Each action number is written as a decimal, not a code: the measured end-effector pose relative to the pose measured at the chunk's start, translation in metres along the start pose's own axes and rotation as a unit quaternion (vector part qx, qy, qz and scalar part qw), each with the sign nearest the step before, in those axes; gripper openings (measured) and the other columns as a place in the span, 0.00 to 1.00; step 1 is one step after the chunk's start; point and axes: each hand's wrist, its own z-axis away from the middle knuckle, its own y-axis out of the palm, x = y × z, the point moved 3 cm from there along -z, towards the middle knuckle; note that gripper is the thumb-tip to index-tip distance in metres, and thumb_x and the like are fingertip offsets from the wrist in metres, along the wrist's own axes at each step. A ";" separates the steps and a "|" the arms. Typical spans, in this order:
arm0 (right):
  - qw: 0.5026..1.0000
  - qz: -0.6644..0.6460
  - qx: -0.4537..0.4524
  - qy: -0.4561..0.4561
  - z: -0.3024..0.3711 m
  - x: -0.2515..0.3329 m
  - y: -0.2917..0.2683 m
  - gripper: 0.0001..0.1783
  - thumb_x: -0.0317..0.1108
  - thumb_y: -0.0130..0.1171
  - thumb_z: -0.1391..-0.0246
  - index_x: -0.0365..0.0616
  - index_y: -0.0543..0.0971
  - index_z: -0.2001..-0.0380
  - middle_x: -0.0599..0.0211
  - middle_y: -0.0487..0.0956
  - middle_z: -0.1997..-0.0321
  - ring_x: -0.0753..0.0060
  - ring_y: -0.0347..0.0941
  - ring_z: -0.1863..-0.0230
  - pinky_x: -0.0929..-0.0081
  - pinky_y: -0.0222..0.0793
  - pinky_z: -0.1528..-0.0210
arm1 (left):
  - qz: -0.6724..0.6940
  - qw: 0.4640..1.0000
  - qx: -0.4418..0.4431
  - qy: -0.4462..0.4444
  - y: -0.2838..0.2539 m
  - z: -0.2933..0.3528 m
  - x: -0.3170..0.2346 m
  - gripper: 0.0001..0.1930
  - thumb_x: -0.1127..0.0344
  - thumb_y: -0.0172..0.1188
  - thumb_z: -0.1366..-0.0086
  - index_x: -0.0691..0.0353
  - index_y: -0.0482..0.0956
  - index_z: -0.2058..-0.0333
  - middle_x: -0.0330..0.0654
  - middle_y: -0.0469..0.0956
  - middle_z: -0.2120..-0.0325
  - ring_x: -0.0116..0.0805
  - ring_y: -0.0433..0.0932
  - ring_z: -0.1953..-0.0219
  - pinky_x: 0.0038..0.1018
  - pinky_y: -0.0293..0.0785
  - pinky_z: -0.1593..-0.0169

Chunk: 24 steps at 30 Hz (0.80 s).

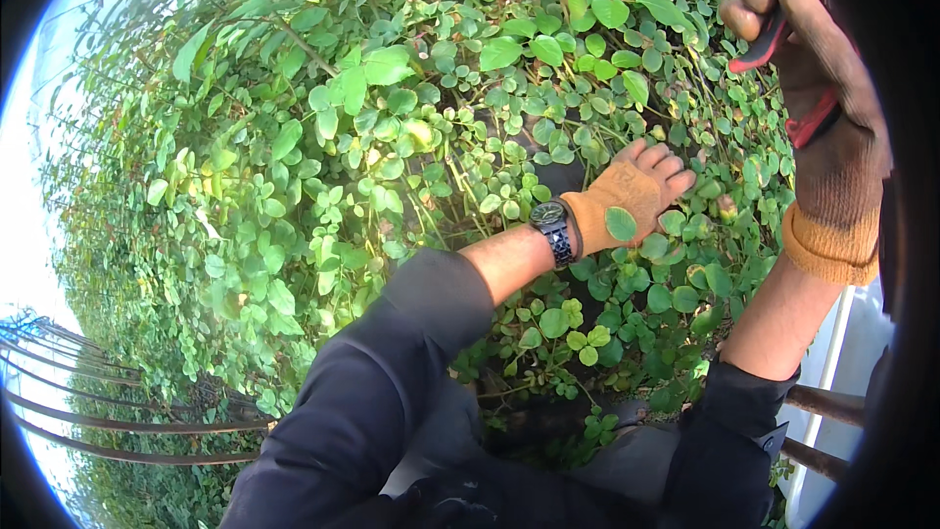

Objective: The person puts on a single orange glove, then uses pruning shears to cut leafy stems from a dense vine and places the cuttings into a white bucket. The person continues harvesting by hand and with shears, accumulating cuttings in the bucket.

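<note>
My left hand [627, 198], in an orange glove with bare fingertips, reaches into the leafy bush [362, 147] at the centre. Its fingers look extended and slightly apart over the leaves, with the thumb hidden. One leaf lies across the back of the glove. A dark wristwatch [550, 225] sits on that wrist. Raised at the upper right, my right hand [832, 98] wears a brown-stained orange glove. It is closed around red-handled pruning shears [769, 44], whose blades are cut off by the view's dark rim.
Dense green foliage with thin stems fills most of the view. Curved rusty metal bars [147, 423] run along the lower left. More rusty bars [822, 404] and a white pole [821, 402] stand at the lower right, beside my right forearm.
</note>
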 end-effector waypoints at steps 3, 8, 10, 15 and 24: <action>0.991 0.005 0.073 0.115 0.013 -0.043 0.028 0.29 0.40 0.58 0.27 0.32 0.76 0.30 0.68 0.81 0.56 0.71 0.78 0.56 0.71 0.75 0.47 | 0.024 0.998 0.060 -0.017 0.011 -0.003 -0.006 0.39 0.60 0.71 0.38 0.57 0.71 0.28 0.47 0.75 0.34 0.50 0.70 0.27 0.53 0.56 0.20; 0.923 -0.214 0.028 0.318 0.057 -0.132 0.061 0.28 0.36 0.60 0.27 0.33 0.74 0.30 0.63 0.84 0.57 0.64 0.82 0.57 0.67 0.79 0.49 | 0.466 0.856 -0.224 0.019 -0.026 -0.012 0.064 0.19 0.57 0.64 0.29 0.50 0.82 0.42 0.39 0.81 0.45 0.41 0.76 0.35 0.39 0.70 0.29; 0.896 -0.321 0.009 0.307 0.078 -0.157 0.067 0.23 0.35 0.58 0.25 0.36 0.76 0.34 0.63 0.85 0.57 0.61 0.83 0.57 0.59 0.80 0.46 | 0.540 0.826 -0.137 -0.087 -0.040 -0.003 0.109 0.20 0.63 0.59 0.26 0.57 0.81 0.38 0.42 0.84 0.44 0.39 0.80 0.36 0.36 0.72 0.29; 0.834 -0.371 -0.043 0.406 0.138 -0.202 0.077 0.23 0.35 0.59 0.26 0.35 0.75 0.34 0.62 0.84 0.55 0.59 0.84 0.55 0.55 0.80 0.44 | 0.534 0.804 -0.180 -0.189 -0.091 0.054 0.155 0.25 0.66 0.52 0.21 0.69 0.75 0.30 0.53 0.84 0.38 0.42 0.81 0.35 0.36 0.71 0.27; 0.773 -0.430 -0.074 0.461 0.162 -0.256 0.101 0.20 0.41 0.61 0.25 0.39 0.78 0.40 0.59 0.86 0.53 0.56 0.84 0.53 0.50 0.81 0.40 | 0.542 0.793 -0.202 -0.191 -0.114 0.044 0.131 0.25 0.62 0.59 0.26 0.69 0.81 0.35 0.50 0.88 0.43 0.38 0.84 0.39 0.33 0.76 0.34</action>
